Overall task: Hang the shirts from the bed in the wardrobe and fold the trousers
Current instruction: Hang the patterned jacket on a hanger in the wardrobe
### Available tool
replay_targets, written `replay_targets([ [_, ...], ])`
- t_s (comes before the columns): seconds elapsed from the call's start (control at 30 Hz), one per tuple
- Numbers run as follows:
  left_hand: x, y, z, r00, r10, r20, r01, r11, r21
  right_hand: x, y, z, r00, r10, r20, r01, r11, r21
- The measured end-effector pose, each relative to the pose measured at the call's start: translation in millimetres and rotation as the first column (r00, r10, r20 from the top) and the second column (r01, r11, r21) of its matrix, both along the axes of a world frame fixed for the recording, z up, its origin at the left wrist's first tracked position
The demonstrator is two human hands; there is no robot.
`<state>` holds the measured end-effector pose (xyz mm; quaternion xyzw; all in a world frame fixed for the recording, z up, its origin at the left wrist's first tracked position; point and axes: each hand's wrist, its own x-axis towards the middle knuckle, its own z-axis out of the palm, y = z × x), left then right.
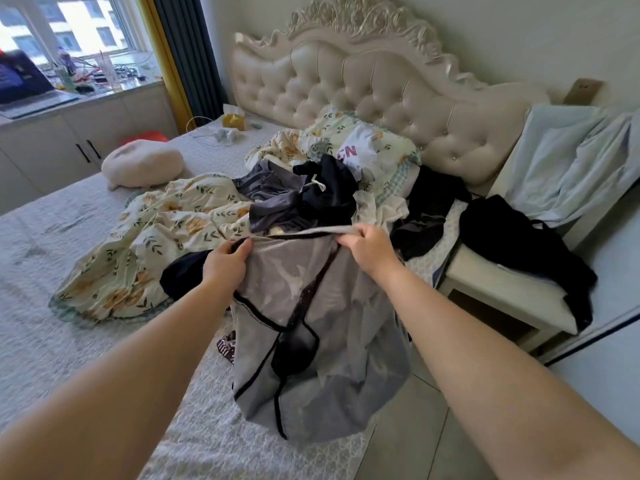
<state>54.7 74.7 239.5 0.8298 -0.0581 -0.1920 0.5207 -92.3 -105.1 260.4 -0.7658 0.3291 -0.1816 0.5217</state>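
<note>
A grey garment with black trim point(332, 341) hangs in front of me over the bed's edge, held up by its top hem. My left hand point(227, 263) grips the left end of that hem, and my right hand point(367, 244) pinches the right end. Behind it on the bed point(69, 306) lies a heap of clothes: a dark grey piece point(273, 199), a black piece with a white drawstring point(329, 188), and a white shirt with red letters point(356, 152). More black clothing point(429, 209) lies at the bed's right side.
A floral quilt point(156, 244) is crumpled across the bed, with a round cream cushion point(142, 164) behind it. A bedside table point(512, 303) on the right carries a black garment point(526, 247) and pale blue bedding point(568, 168). A tufted headboard point(381, 84) stands at the back.
</note>
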Motion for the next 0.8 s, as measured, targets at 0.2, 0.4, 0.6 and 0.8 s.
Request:
replay_targets([
  [0.2,0,-5,3,0.996,-0.049,0.069,0.051,0.998,-0.029,10,7,10,0.969,0.158,-0.192,-0.205,0.944,-0.258],
  [0.4,-34,-21,16,0.702,-0.588,0.401,0.565,0.803,0.189,11,21,7,0.874,0.323,-0.362,-0.446,0.829,-0.337],
  [0.6,-36,-21,24,0.654,-0.647,0.393,0.526,0.761,0.379,6,22,5,0.951,0.281,-0.128,-0.307,0.900,-0.310],
  [0.8,-28,-11,25,0.758,-0.574,0.310,0.572,0.813,0.109,-8,13,-41,0.962,0.178,-0.205,-0.253,0.864,-0.436],
])
